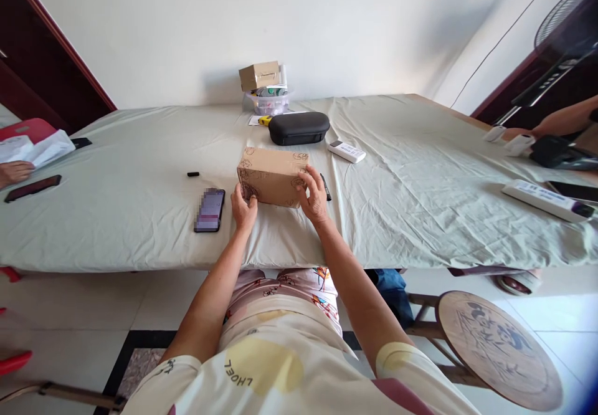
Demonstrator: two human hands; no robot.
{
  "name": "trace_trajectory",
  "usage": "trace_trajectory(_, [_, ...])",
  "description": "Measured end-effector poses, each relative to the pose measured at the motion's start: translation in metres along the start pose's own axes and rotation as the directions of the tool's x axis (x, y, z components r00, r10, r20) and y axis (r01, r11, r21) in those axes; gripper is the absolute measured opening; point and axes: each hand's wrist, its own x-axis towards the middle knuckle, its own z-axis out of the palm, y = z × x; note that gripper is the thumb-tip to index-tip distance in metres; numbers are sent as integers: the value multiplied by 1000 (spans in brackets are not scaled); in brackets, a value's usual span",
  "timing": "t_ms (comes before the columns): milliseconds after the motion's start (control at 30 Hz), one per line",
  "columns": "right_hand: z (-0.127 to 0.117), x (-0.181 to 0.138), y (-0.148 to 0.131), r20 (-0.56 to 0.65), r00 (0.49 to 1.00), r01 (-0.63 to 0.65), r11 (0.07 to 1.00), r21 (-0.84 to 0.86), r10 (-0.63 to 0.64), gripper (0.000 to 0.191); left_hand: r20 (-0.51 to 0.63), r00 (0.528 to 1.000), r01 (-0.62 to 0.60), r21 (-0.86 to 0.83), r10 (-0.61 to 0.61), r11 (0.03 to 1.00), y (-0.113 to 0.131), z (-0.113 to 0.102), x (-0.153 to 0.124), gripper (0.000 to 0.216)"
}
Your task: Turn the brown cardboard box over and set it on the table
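Note:
A brown cardboard box (271,175) with printed drawings lies on the pale green cloth of the table (140,215), close to the near edge. My left hand (243,208) grips its left end with fingers curled against the side. My right hand (313,195) holds its right end, fingers wrapped over the top corner. A dark marker pen (326,187) lies just right of my right hand. A phone (210,210) with a lit screen rests left of my left hand.
A black zip case (299,128), a white remote (346,151) and a plastic tub (270,102) with a small box (259,75) on it stand further back. A pen cap (193,174) lies left. Other people's hands appear at the left edge (14,171) and right edge (560,122). A round wooden stool (498,346) stands at my right.

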Motion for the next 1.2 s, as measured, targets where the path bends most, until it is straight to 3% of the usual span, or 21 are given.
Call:
trace_trajectory(167, [-7, -4, -3, -90, 989, -112, 992, 50, 116, 39, -14, 998, -66, -96, 65, 993, 2, 5, -3, 70])
trace_trajectory(367, [-12, -7, -7, -170, 965, -192, 979, 63, 200, 34, -63, 997, 36, -138, -45, 990, -2, 9, -3, 75])
trace_trajectory(433, [-12, -8, -7, -198, 951, -220, 969, 115, 239, 33, 75, 996, 65, -144, -55, 987, -4, 10, -3, 63])
trace_trajectory(500, [-12, -9, -6, -215, 936, -249, 955, 160, 279, 33, 264, 964, 51, -156, -8, 987, -4, 12, -5, 53])
trace_trajectory(600, [-8, -11, -2, -203, 913, -313, 927, 209, 354, 34, 396, 915, 18, -211, 69, 977, -2, 16, -9, 72])
trace_trajectory(700, [0, -14, 1, -114, 895, -397, 888, 234, 430, 35, 401, 910, 23, -308, 108, 951, 0, 18, -11, 98])
trace_trajectory(800, [6, -16, 2, 26, 879, -471, 860, 198, 475, 37, 391, 908, 10, -380, 151, 925, 2, 18, -11, 110])
trace_trajectory(933, [8, -18, 1, 117, 858, -512, 850, 127, 499, 36, 356, 921, -54, -282, 157, 958, 3, 16, -13, 123])
trace_trajectory(1067, [7, -18, -1, 131, 846, -530, 840, 114, 517, 37, 313, 929, -158, -143, 196, 977, 7, 12, -14, 124])
trace_trajectory(1200, [8, -19, -2, 141, 850, -522, 848, 94, 508, 41, 238, 951, -192, -47, 198, 980, 10, 8, -11, 104])
